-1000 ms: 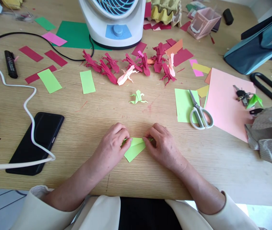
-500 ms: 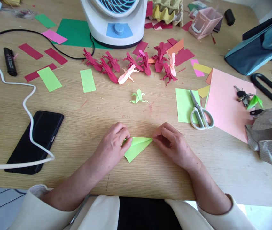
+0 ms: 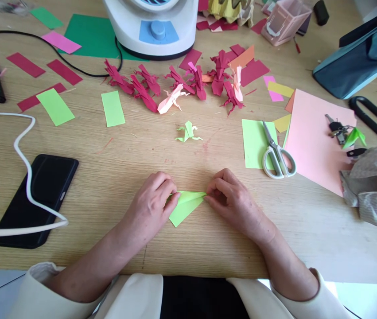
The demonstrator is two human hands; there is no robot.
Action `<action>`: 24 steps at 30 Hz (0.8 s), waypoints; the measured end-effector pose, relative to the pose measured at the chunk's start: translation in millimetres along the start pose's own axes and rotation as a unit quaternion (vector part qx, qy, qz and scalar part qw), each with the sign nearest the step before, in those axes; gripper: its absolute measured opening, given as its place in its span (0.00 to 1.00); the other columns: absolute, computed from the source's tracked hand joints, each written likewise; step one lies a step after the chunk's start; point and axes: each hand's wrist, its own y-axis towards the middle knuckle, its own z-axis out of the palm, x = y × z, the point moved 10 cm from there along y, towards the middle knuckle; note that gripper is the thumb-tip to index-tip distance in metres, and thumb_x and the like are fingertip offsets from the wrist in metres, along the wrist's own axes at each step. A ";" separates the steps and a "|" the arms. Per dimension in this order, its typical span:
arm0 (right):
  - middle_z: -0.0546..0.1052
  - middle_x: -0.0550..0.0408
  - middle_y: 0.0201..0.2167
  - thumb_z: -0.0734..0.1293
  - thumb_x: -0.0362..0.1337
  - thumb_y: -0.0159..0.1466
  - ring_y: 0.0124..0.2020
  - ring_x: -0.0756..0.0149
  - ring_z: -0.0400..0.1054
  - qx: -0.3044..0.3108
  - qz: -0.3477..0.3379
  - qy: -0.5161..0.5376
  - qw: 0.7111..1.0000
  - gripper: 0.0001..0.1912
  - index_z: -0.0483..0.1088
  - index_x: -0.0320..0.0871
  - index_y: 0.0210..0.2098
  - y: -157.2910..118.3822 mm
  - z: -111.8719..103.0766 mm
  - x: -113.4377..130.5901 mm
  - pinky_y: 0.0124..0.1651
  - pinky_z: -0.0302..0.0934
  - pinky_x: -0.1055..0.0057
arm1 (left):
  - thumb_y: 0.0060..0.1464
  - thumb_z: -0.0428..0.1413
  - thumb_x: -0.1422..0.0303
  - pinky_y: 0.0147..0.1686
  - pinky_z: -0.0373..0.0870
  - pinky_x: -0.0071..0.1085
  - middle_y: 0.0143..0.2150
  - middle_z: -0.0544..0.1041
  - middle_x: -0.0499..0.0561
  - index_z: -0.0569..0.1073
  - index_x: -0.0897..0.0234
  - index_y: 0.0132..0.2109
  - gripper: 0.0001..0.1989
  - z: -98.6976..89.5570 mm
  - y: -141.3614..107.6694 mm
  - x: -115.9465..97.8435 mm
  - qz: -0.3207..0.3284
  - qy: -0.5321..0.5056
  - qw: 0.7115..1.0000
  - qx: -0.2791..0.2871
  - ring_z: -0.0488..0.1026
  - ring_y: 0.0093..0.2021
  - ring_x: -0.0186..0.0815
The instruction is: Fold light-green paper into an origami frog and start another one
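A light green sheet of folding paper, folded to a narrow pointed shape, lies on the table between my two hands. My left hand pinches its left end between thumb and fingers. At the thin right tip, my right hand is closed with thumb and fingertips on the paper. Beyond them sits a small light green origami frog. Farther back, several dark red origami frogs stand in a row, along with a pale pink one.
White-handled scissors rest on a green square at right, beside a pink sheet with keys. A black phone under a white cable lies at left. A white fan stands at the back. Loose green rectangles lie mid-left.
The camera view has shifted slightly, so most things appear a little farther left. Both hands keep their pinch on the green paper, which looks about the same.
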 end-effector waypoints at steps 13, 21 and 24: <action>0.66 0.52 0.39 0.64 0.27 0.66 0.37 0.65 0.64 0.003 0.002 -0.034 0.999 0.06 0.68 0.42 0.34 -0.9 1.0 1.2 0.42 0.64 0.66 | 0.62 0.52 0.77 0.44 0.69 0.33 0.39 0.70 0.51 0.65 0.64 0.36 0.06 -1.7 -1.3 1.2 -0.010 0.007 1.000 0.003 0.71 0.41 0.35; 0.67 0.51 0.38 0.64 0.29 0.65 0.36 0.63 0.64 -0.016 0.022 -0.072 0.997 0.05 0.66 0.42 0.32 1.5 1.5 2.7 0.41 0.64 0.64 | 0.61 0.52 0.77 0.43 0.70 0.32 0.40 0.70 0.50 0.65 0.63 0.36 0.06 -1.8 -0.3 4.3 -0.030 -0.001 1.000 0.003 0.71 0.40 0.35; 0.66 0.51 0.37 0.64 0.28 0.64 0.35 0.63 0.64 -0.021 0.025 -0.084 0.996 0.06 0.65 0.42 0.31 3.2 3.0 3.0 0.40 0.63 0.64 | 0.60 0.53 0.77 0.42 0.70 0.32 0.40 0.70 0.50 0.65 0.63 0.35 0.07 -2.7 0.6 4.5 -0.037 -0.004 0.999 0.001 0.71 0.40 0.35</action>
